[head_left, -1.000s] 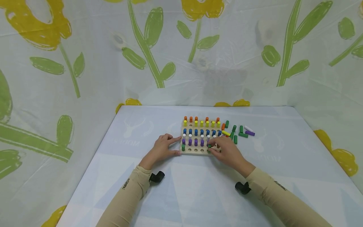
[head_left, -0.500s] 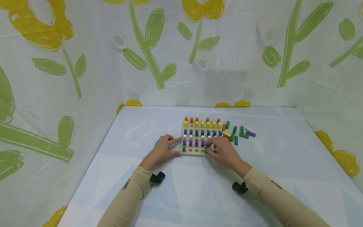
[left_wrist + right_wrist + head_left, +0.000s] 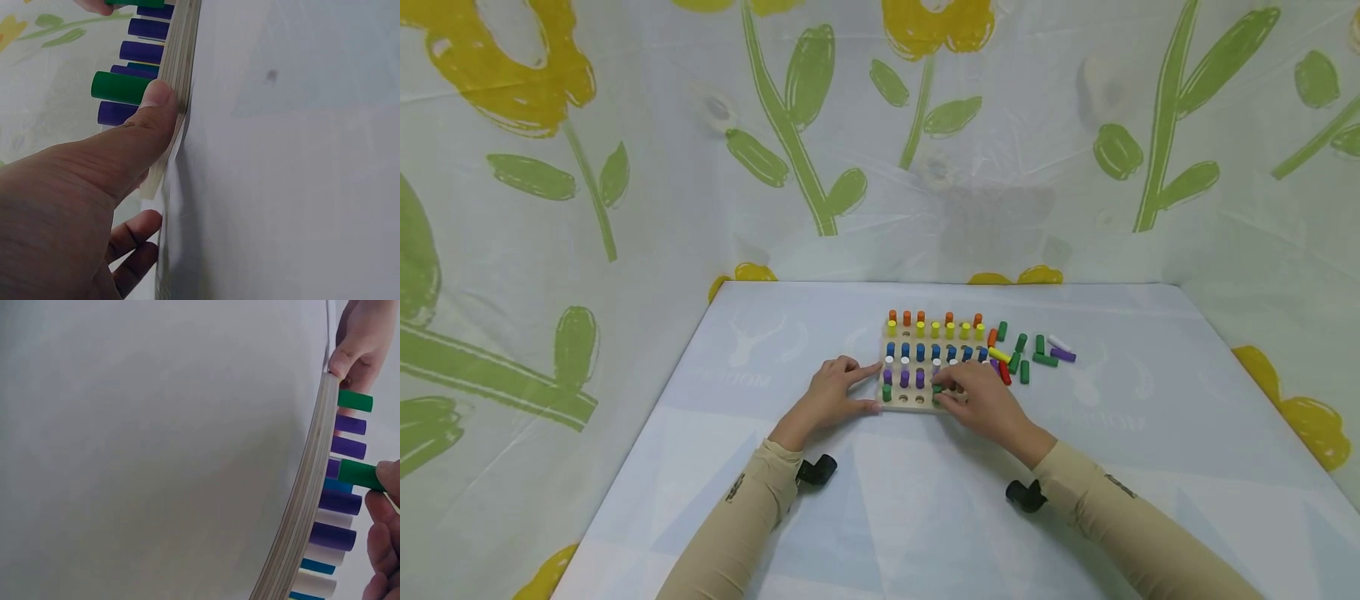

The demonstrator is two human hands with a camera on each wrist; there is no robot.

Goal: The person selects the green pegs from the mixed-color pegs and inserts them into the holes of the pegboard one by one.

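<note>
A wooden pegboard (image 3: 898, 407) lies on the table with rows of orange, yellow, blue, white and purple pegs standing in it. My left hand (image 3: 831, 392) braces its left end, index finger and thumb straight against the edge. In the left wrist view the thumb (image 3: 156, 109) presses the board's near side beside a standing green peg (image 3: 122, 87). My right hand (image 3: 988, 404) pinches another green peg (image 3: 361, 475) between thumb and finger over the front row. That peg's lower end is close to the board's top. Whether it enters a hole cannot be told.
Loose pegs lie right of the board: several green ones (image 3: 1025, 372), a purple one (image 3: 1063, 355), a white one (image 3: 1059, 342), a red one (image 3: 1004, 372) and a yellow one (image 3: 999, 354). Patterned cloth walls (image 3: 940, 233) enclose the table's back and sides.
My right hand has slid left along the front row with the green peg still pinched, uncovering the red peg at the board's right. My left hand stays in place against the board.
</note>
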